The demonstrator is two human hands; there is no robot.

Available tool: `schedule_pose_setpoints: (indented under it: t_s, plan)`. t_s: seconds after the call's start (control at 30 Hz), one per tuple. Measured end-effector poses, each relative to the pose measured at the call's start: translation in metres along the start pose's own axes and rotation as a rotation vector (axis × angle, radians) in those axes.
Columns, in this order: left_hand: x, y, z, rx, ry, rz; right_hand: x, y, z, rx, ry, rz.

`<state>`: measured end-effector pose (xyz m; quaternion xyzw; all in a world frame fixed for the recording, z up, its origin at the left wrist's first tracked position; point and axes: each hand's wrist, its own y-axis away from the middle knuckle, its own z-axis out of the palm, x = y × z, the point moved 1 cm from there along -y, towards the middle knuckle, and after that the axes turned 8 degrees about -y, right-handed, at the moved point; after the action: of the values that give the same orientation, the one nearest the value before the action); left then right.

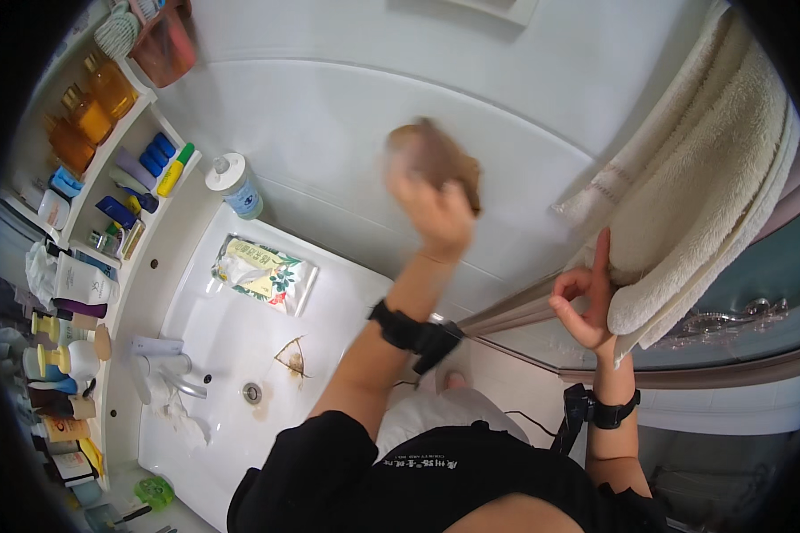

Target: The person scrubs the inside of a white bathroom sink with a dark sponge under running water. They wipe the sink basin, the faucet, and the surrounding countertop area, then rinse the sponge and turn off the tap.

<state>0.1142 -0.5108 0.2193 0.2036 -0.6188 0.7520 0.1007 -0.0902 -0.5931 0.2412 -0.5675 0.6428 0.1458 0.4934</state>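
Observation:
My left hand (433,206) is raised in front of the white wall panel and blurred by motion. It grips a brown object (450,156), perhaps a cloth or sponge; the blur hides its exact kind. Beside the hanging cream towel (700,180), my right hand (585,306) has its index finger extended along the towel's edge and the other fingers curled. Nothing shows in that hand. In the white washbasin (233,460), a thin, stringy brown bit of debris (295,363) lies near the metal drain (252,393), with a brownish stain around it.
A packet of tissues (267,273) and a pump bottle (237,186) stand on the basin's rim. A chrome faucet (173,373) is at left. Shelves (130,266) crowded with toiletries line the left side. A pink cup (163,46) hangs upper left; a glass door (727,313) is at right.

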Motion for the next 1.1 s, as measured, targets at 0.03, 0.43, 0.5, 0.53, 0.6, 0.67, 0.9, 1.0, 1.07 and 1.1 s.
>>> schedule_pose_setpoints:
  t_s: [0.03,0.43,0.5,0.53,0.6,0.67,0.9,1.0,1.07,1.1]
  plan:
    - [0.003,0.014,0.002,-0.017,-0.111,0.086,0.0,0.002,0.005,-0.021,-0.023,0.01]
    - [-0.035,0.11,-0.141,-0.745,-0.073,-0.195,0.001,0.005,0.073,-0.215,-0.136,-0.073]
    - [-0.047,0.089,-0.173,-0.587,-0.23,-0.26,-0.004,-0.006,0.107,-0.316,-0.13,-0.013]
    - [-0.051,0.082,-0.187,-0.498,-0.305,-0.295,-0.009,-0.014,0.127,-0.348,-0.132,-0.051]
    - [-0.08,0.101,-0.219,-0.709,-0.308,-0.477,-0.032,-0.029,0.171,-0.492,-0.143,-0.091]
    - [-0.091,0.12,-0.24,-1.053,-0.42,-0.52,-0.057,-0.043,0.199,-0.613,-0.13,-0.124]
    - [-0.066,0.089,-0.373,-0.635,-0.368,-0.896,-0.07,-0.052,0.272,-0.809,-0.184,-0.293]
    - [-0.032,0.071,-0.433,-0.54,-0.519,-1.023,-0.069,-0.053,0.288,-0.973,-0.239,-0.196]
    - [0.001,0.066,-0.459,-0.504,-0.635,-1.046,-0.058,-0.05,0.301,-1.06,-0.258,-0.166]
    - [0.02,0.066,-0.471,-0.471,-0.707,-1.005,-0.056,-0.042,0.31,-1.13,-0.275,-0.181]
